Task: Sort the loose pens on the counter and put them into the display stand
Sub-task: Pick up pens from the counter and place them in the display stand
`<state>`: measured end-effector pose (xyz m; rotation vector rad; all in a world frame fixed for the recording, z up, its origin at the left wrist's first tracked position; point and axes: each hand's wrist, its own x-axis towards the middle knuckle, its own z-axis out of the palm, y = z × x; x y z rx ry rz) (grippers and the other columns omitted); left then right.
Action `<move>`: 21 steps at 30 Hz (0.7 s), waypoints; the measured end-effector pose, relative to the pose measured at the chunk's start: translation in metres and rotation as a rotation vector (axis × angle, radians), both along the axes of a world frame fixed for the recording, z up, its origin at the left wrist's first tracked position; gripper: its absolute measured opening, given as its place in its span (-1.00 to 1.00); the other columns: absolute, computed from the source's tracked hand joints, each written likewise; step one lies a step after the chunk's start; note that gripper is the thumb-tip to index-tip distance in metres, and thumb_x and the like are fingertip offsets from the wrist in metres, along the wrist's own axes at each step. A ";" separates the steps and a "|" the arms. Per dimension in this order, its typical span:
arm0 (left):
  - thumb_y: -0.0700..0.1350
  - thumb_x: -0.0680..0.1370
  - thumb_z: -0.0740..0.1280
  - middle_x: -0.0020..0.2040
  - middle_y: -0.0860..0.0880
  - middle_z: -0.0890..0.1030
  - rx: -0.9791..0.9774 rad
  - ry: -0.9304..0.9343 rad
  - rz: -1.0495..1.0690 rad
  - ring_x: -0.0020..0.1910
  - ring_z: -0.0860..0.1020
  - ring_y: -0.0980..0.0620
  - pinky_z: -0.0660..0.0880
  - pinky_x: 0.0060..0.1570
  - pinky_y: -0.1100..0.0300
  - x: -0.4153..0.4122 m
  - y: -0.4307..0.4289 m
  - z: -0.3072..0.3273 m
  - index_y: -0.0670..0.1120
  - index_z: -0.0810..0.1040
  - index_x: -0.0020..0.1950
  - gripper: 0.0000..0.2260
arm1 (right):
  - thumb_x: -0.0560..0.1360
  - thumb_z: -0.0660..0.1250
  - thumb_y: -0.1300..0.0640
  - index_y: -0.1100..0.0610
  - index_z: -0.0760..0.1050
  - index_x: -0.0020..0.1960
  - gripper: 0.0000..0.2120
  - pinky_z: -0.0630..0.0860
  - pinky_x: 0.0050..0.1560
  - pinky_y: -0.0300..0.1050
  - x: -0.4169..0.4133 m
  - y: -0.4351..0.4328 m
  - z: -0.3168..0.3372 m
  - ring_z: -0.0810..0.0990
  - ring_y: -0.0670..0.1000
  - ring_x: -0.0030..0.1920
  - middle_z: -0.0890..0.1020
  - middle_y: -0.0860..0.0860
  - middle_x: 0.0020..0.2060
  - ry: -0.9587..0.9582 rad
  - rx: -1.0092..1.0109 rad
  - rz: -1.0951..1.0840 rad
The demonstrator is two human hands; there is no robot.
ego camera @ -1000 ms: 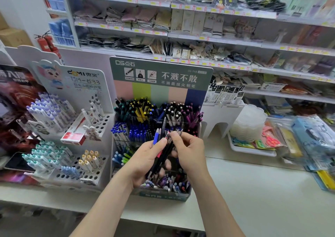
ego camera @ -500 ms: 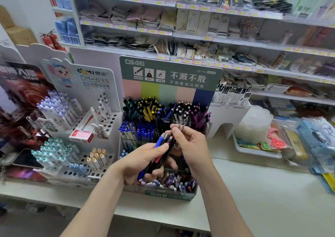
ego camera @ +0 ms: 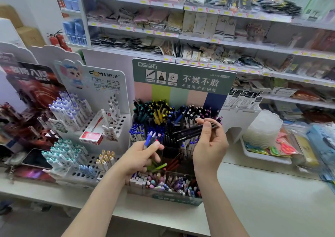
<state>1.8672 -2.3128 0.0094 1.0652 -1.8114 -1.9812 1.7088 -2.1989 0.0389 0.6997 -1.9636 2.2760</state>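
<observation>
The tiered pen display stand (ego camera: 183, 77), with a green header card, stands on the white counter and holds pens sorted by colour in its compartments. My left hand (ego camera: 139, 157) grips a small bunch of pens (ego camera: 151, 139), blue and red-tipped, in front of the stand's blue-pen row. My right hand (ego camera: 209, 146) pinches a few dark pens (ego camera: 190, 130) that lie almost level, tips pointing left, above the stand's middle compartments. The two hands are apart.
A white stand of pastel pens (ego camera: 85, 133) with a red box (ego camera: 94, 133) sits to the left. A phone (ego camera: 36, 158) lies far left. Stacked clear containers (ego camera: 262, 129) in a white tray (ego camera: 264, 156) stand right. Stocked shelves run behind. The counter edge (ego camera: 163, 224) is near me.
My hands have separated: the right one has drawn a few dark pens out of the bunch and lifted them right, while the left keeps the blue and red-tipped ones.
</observation>
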 end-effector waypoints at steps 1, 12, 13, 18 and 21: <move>0.01 0.71 0.34 -0.18 -0.06 0.68 -0.012 -0.004 0.054 -0.44 0.31 0.11 0.26 -0.44 0.22 0.000 -0.003 -0.004 -0.06 0.66 0.22 -0.79 | 0.73 0.28 0.19 0.09 0.62 0.15 -0.86 0.53 -0.10 -0.40 -0.001 -0.003 -0.002 0.67 -0.24 -0.11 0.76 -0.09 0.02 0.076 0.012 -0.017; -0.24 0.71 0.30 0.27 0.07 0.70 0.038 0.092 0.080 -0.47 0.28 0.12 0.27 -0.46 0.24 -0.025 -0.003 -0.009 0.04 0.51 0.44 -0.66 | 0.70 0.32 0.18 0.05 0.54 0.12 -0.94 0.25 -0.38 -0.32 -0.034 -0.034 -0.035 0.47 -0.11 -0.43 0.50 -0.14 -0.40 0.456 0.552 0.275; -0.24 0.71 0.30 0.24 0.06 0.72 0.041 0.100 0.087 -0.46 0.28 0.12 0.28 -0.45 0.23 -0.026 -0.003 -0.009 0.04 0.52 0.43 -0.68 | 0.70 0.31 0.18 0.04 0.53 0.11 -0.94 0.26 -0.39 -0.30 -0.035 -0.034 -0.032 0.48 -0.09 -0.43 0.53 -0.11 -0.39 0.473 0.584 0.337; -0.23 0.72 0.26 0.06 -0.02 0.77 0.076 0.121 0.194 -0.45 0.27 0.08 0.25 -0.47 0.21 -0.026 -0.005 -0.008 -0.04 0.59 0.33 -0.77 | 0.69 0.30 0.18 0.02 0.48 0.13 -0.92 0.28 -0.38 -0.26 -0.046 -0.035 -0.017 0.49 -0.15 -0.41 0.55 -0.12 -0.35 0.488 0.767 0.465; -0.25 0.71 0.23 0.07 -0.01 0.77 0.093 0.114 0.193 -0.46 0.26 0.08 0.26 -0.49 0.22 -0.026 -0.004 -0.008 -0.03 0.58 0.35 -0.73 | 0.69 0.30 0.12 0.00 0.48 0.08 -0.97 0.34 -0.33 -0.23 -0.040 -0.036 -0.014 0.53 -0.14 -0.36 0.56 -0.13 -0.30 0.572 0.784 0.519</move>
